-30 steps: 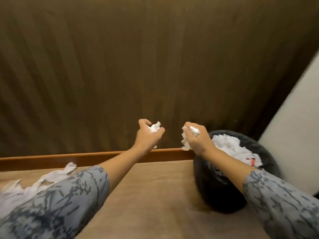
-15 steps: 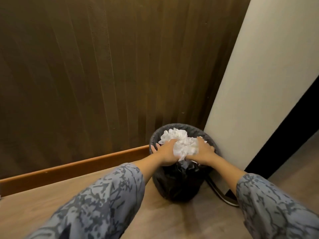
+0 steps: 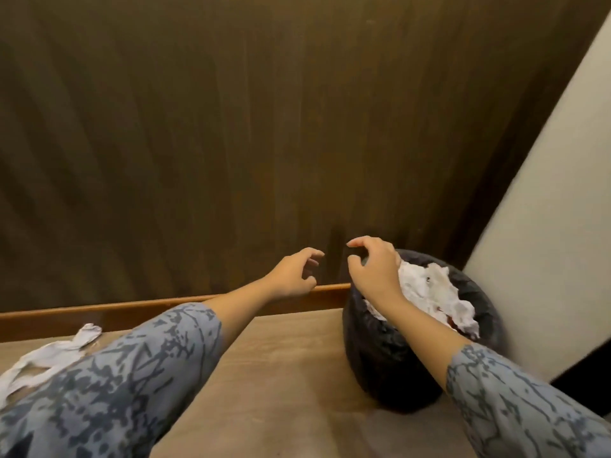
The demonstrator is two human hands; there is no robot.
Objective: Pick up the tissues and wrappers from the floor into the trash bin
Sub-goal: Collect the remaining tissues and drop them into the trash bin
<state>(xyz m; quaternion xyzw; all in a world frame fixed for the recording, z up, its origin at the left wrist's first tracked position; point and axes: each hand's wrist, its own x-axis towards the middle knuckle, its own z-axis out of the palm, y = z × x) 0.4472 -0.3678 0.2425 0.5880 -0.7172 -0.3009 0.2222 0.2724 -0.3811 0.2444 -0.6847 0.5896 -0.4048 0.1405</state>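
Left hand [image 3: 291, 279]: empty; fingers [image 3: 312, 256] loosely curled and apart, pinching nothing; it hung over the floor just left of the bin, likely placed to go for the next piece.
Right hand [image 3: 375, 271]: also empty; fingers [image 3: 358, 242] hooked and spread, holding nothing; it sat over the near-left rim of the trash bin [image 3: 390, 368], which suggested a drop there, as a judgement only.
Trash bin: black, lined with a dark bag, standing on the floor in the right corner by the pale wall [image 3: 542, 226]; crumpled white tissues [image 3: 429, 299] heaped to its rim, so more paper might spill unless pressed down.
Tissue on floor [image 3: 49, 355]: a long white torn strip lying at the far left, near the skirting board [image 3: 158, 307]; well apart from the bin, not yet picked up.
Hidden: the left sleeve [image 3: 125, 385] covered part of the strip; its lower end was cut off by the frame edge; a reddish scrap among the binned tissues was too small to name; no wrappers could be made out; floor [image 3: 281, 375] beyond the frame unseen.
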